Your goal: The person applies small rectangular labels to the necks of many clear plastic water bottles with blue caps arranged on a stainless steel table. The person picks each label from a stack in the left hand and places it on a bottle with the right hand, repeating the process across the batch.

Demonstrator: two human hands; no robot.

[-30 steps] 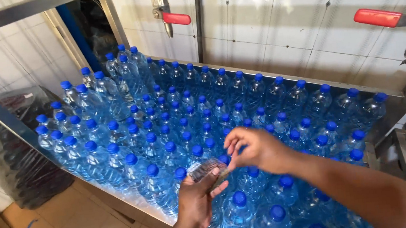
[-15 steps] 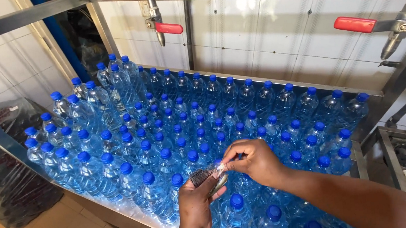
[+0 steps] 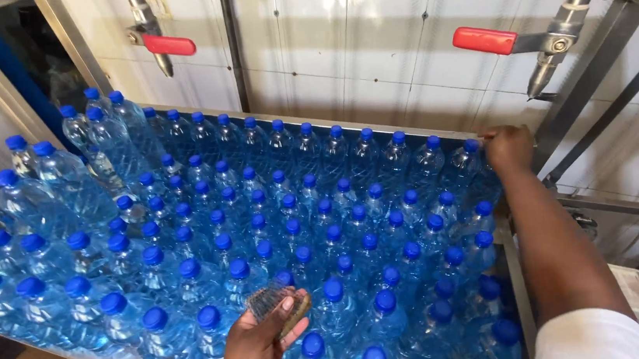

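Several clear water bottles with blue caps (image 3: 262,232) stand packed together on a metal table. My left hand (image 3: 261,341) is low in the view, above the near bottles, and holds a small stack of clear plastic sleeves (image 3: 279,307). My right hand (image 3: 509,147) is stretched to the far right corner of the bottle group. Its fingers pinch something small over the blue cap of the corner bottle (image 3: 471,146); what it pinches is too small to make out.
A tiled wall (image 3: 369,50) stands behind the table. Two metal taps with red handles, one left (image 3: 166,44) and one right (image 3: 487,38), hang above the bottles. A steel frame (image 3: 606,74) slants down at the right. A white box (image 3: 637,293) sits low right.
My right hand left the stack in my left hand and reached out to the far right corner bottle. The view swung rightward.
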